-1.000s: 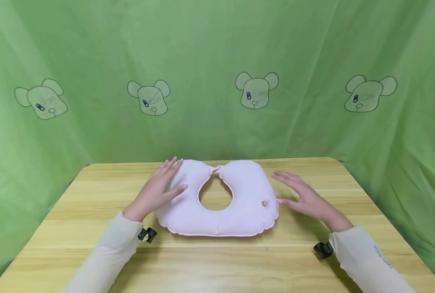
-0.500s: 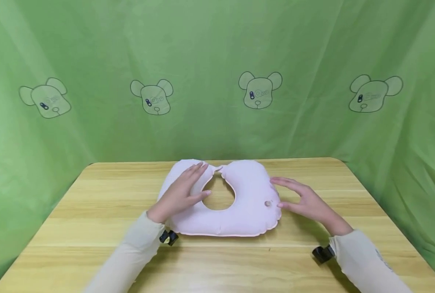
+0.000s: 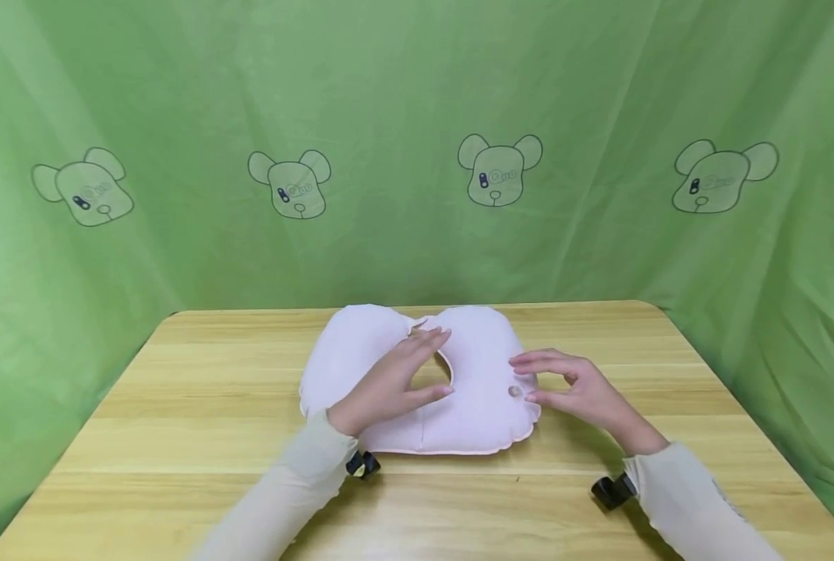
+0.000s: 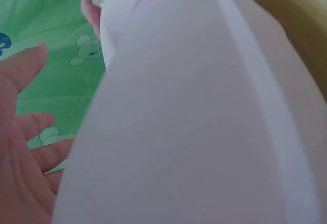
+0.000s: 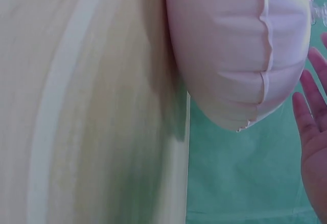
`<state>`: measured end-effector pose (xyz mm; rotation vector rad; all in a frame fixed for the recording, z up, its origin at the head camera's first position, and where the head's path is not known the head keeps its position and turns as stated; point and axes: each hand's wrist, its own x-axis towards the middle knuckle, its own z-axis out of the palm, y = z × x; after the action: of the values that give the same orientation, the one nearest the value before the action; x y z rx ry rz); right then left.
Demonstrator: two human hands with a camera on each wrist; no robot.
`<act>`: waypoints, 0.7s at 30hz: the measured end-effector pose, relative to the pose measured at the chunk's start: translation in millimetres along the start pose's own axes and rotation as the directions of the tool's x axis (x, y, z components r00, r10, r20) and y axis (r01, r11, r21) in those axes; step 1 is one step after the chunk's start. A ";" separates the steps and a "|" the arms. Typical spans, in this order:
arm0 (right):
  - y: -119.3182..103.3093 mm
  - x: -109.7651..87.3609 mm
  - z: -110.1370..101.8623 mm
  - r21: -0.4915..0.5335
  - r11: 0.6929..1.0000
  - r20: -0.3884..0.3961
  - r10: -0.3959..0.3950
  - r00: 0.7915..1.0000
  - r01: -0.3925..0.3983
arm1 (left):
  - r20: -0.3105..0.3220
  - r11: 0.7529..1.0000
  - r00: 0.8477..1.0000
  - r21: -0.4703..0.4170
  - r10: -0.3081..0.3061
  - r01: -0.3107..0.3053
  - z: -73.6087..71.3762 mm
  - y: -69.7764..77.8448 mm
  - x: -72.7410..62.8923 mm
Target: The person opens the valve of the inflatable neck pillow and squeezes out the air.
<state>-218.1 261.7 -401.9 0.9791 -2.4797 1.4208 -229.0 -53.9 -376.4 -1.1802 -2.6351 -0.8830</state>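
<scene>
A pale pink inflatable neck pillow (image 3: 483, 351) lies on the wooden table, its U-shaped ends meeting at the back. Near its right edge is a small clear valve (image 3: 515, 391), which sticks up from the surface in the right wrist view. My left hand (image 3: 392, 386) hovers over the pillow's middle, fingers extended and thumb apart, partly covering the round opening. My right hand (image 3: 574, 386) is at the pillow's right edge, fingertips and thumb spread on either side of the valve. Nothing is gripped by either hand.
The wooden table (image 3: 178, 405) extends around the pillow on all sides. Behind it hangs a green curtain (image 3: 389, 257) printed with bear heads. A black wrist camera (image 3: 613, 492) sits below the right sleeve, another black camera (image 3: 363, 465) below the left.
My left hand has moved right, from the pillow's left lobe to over its central opening. My right hand has shifted slightly left, its fingertips now over the right edge near the valve.
</scene>
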 end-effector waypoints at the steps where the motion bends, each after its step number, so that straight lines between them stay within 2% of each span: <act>1: 0.4 0.6 0.6 0.008 1.000 -0.002 -0.007 1.000 0.007 | 0.005 1.000 1.000 -0.003 0.004 -0.004 1.7 1.6 1.8; 6: 1.1 1.9 3.5 0.046 0.998 -0.016 -0.029 0.999 0.030 | 0.045 1.000 0.999 -0.030 0.002 -0.001 9.4 9.5 10.0; 15: -0.2 4.8 6.7 0.082 0.992 -0.023 -0.094 0.995 0.096 | 0.087 0.997 0.995 -0.065 0.046 -0.041 24.4 17.1 20.9; 21: 3.4 7.9 8.2 0.071 0.987 -0.019 -0.142 0.990 0.143 | 0.101 0.994 0.989 -0.004 0.106 -0.106 31.4 20.8 27.8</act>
<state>-224.6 252.5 -405.7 1.1314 -2.3107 1.4754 -229.4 -7.6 -383.3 -1.3852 -2.6206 -0.8230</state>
